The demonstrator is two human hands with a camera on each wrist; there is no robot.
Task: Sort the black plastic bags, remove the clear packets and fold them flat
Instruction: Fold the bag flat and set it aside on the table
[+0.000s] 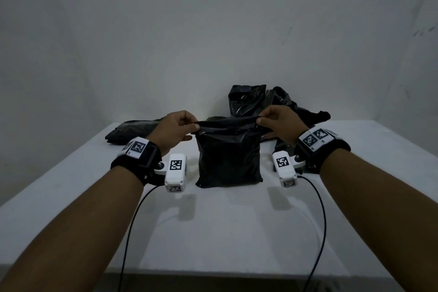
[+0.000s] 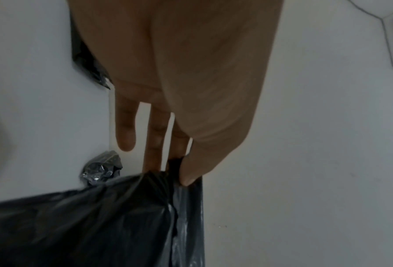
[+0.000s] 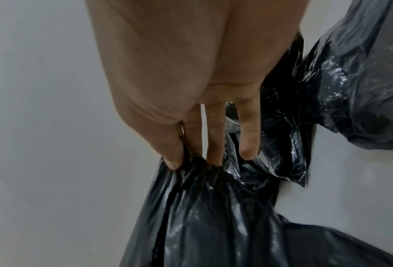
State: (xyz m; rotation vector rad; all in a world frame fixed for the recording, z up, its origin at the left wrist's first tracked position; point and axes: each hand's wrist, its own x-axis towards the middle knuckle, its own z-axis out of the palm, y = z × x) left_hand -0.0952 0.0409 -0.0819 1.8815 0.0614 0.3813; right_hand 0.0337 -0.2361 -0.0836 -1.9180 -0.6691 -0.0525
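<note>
Two hands are holding one black bag by its upper edge above the white table. The left hand is pinching the left corner of that edge between thumb and fingers; the right hand is pinching the right corner in the same way, with the edge stretching between them. The bag is hanging down from the hands, and its lower edge is touching the table near the middle. Behind the bag, against the wall, a pile of crumpled black bags is lying on the table. To the left of the held bag, a flat stack of black bags is resting on the table's far edge. Both wrists are wearing bands with white camera units.
</note>
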